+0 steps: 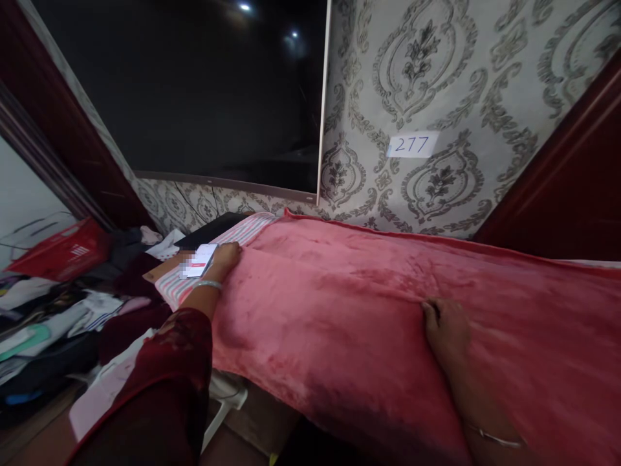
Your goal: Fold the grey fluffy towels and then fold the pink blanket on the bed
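Note:
A pink plush blanket (315, 291) lies spread over a long surface in front of me, with soft creases across its middle. My left hand (227, 257) is closed on the blanket's left edge, its fingertips partly hidden. Just left of that hand, a phone (198, 261) with a lit screen rests on a striped cloth (169, 285) that shows from under the blanket. My right hand (449, 323) has its fingers curled into the blanket right of the middle, and a crease runs leftward from them.
Behind the blanket stands a patterned wall (359, 162) with a large dark television (194, 90) and a paper marked 277 (413, 144). Piled clothes (58, 317) and a red bag (68, 249) are at the left. A white support leg (220, 414) shows below the blanket.

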`<action>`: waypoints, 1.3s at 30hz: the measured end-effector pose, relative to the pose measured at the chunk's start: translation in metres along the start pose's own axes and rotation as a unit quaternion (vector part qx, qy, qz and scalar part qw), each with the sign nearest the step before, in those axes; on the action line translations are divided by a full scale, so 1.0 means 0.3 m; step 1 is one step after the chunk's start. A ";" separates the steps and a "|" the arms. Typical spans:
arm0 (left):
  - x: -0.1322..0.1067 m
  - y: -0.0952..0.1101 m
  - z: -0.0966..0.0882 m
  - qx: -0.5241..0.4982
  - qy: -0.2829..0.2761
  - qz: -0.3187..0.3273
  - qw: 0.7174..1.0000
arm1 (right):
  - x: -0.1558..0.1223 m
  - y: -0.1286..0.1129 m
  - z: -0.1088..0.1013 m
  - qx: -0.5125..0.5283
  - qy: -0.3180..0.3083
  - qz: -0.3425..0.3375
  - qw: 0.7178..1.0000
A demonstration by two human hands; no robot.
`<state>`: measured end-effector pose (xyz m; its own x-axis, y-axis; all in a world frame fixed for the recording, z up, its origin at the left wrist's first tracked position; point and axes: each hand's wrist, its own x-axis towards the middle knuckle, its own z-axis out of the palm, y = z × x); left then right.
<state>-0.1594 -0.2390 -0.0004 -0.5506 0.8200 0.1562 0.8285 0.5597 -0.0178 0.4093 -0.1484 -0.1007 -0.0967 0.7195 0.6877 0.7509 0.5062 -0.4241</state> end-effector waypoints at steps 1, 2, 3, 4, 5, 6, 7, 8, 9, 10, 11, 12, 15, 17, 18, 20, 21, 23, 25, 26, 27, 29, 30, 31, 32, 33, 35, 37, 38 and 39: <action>0.000 0.003 -0.001 0.006 -0.003 0.004 1.000 | 0.000 0.001 0.000 0.000 -0.002 0.003 1.000; 0.001 0.006 -0.004 0.011 -0.005 0.008 1.000 | 0.000 0.002 0.001 -0.001 -0.004 0.007 1.000; 0.001 0.008 -0.007 0.016 -0.006 0.013 1.000 | 0.000 0.002 0.001 -0.002 -0.006 0.010 1.000; 0.000 0.011 -0.012 0.020 -0.006 0.017 1.000 | 0.000 0.002 0.002 -0.003 -0.008 0.013 1.000; -0.002 0.013 -0.017 0.023 -0.004 0.022 0.999 | 0.000 0.001 0.003 -0.002 -0.010 0.014 1.000; -0.005 0.015 -0.023 0.025 -0.002 0.028 0.999 | 0.000 0.001 0.005 0.001 -0.011 0.015 1.000; -0.010 0.018 -0.029 0.026 0.001 0.036 0.999 | 0.000 0.000 0.006 0.004 -0.012 0.017 1.000; -0.015 0.023 -0.035 0.025 0.005 0.045 0.999 | 0.000 -0.001 0.008 0.007 -0.013 0.019 1.000; -0.022 0.028 -0.041 0.023 0.010 0.058 0.998 | 0.000 -0.001 0.009 0.011 -0.014 0.022 1.000; -0.030 0.035 -0.045 0.020 0.015 0.075 0.997 | 0.000 0.000 0.010 0.014 -0.014 0.023 1.000; -0.039 0.044 -0.048 0.015 0.019 0.095 0.995 | 0.000 0.001 0.011 0.017 -0.014 0.025 0.999; -0.048 0.054 -0.049 0.009 0.021 0.119 0.993 | -0.001 0.002 0.012 0.020 -0.014 0.024 0.999; -0.070 0.087 -0.041 -0.012 0.017 0.187 0.982 | -0.001 0.005 0.013 0.024 -0.014 0.020 0.999; -0.077 0.104 -0.028 -0.023 0.011 0.215 0.976 | 0.000 0.004 0.013 0.025 -0.016 0.019 0.999; -0.078 0.109 -0.021 -0.027 0.010 0.222 0.975 | 0.000 0.003 0.013 0.027 -0.016 0.019 0.999; -0.073 0.117 -0.011 -0.034 0.011 0.225 0.974 | 0.000 -0.001 0.012 0.030 -0.015 0.019 0.999; -0.068 0.119 -0.007 -0.037 0.013 0.222 0.974 | 0.000 -0.003 0.012 0.030 -0.014 0.019 0.999; -0.058 0.121 -0.005 -0.045 0.024 0.211 0.976 | -0.002 -0.008 0.012 0.033 -0.017 0.015 0.999; -0.050 0.121 -0.009 -0.056 0.039 0.196 0.978 | -0.004 -0.012 0.011 0.035 -0.020 0.012 0.999; -0.048 0.120 -0.013 -0.064 0.049 0.186 0.979 | -0.004 -0.013 0.011 0.035 -0.022 0.009 0.999; -0.048 0.118 -0.017 -0.071 0.058 0.175 0.980 | -0.005 -0.014 0.011 0.033 -0.023 0.006 0.999; -0.050 0.114 -0.025 -0.082 0.075 0.150 0.982 | -0.005 -0.016 0.013 0.025 -0.026 0.000 0.999; -0.052 0.112 -0.029 -0.086 0.083 0.140 0.983 | -0.005 -0.016 0.014 0.022 -0.027 -0.002 0.999; -0.054 0.111 -0.032 -0.089 0.088 0.132 0.983 | -0.005 -0.016 0.015 0.019 -0.027 -0.003 0.999; -0.055 0.111 -0.035 -0.092 0.092 0.127 0.983 | -0.004 -0.017 0.017 0.019 -0.028 -0.002 0.999; -0.055 0.113 -0.037 -0.095 0.097 0.123 0.983 | -0.003 -0.017 0.018 0.019 -0.029 -0.001 0.999; -0.052 0.118 -0.045 -0.101 0.115 0.112 0.982 | -0.001 -0.019 0.018 0.023 -0.031 0.001 0.999; -0.044 0.122 -0.056 -0.106 0.139 0.106 0.979 | 0.003 -0.022 0.016 0.026 -0.026 0.000 0.999; -0.040 0.123 -0.064 -0.108 0.150 0.105 0.977 | 0.005 -0.024 0.014 0.026 -0.021 -0.001 0.999; -0.036 0.124 -0.072 -0.108 0.158 0.106 0.976 | 0.007 -0.026 0.011 0.027 -0.015 -0.002 1.000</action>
<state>-0.1205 -0.2297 0.0187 -0.3333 0.8181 0.4687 0.9415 0.3147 0.1202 0.4012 -0.1492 -0.0978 -0.1203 0.7310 0.6717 0.7146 0.5335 -0.4526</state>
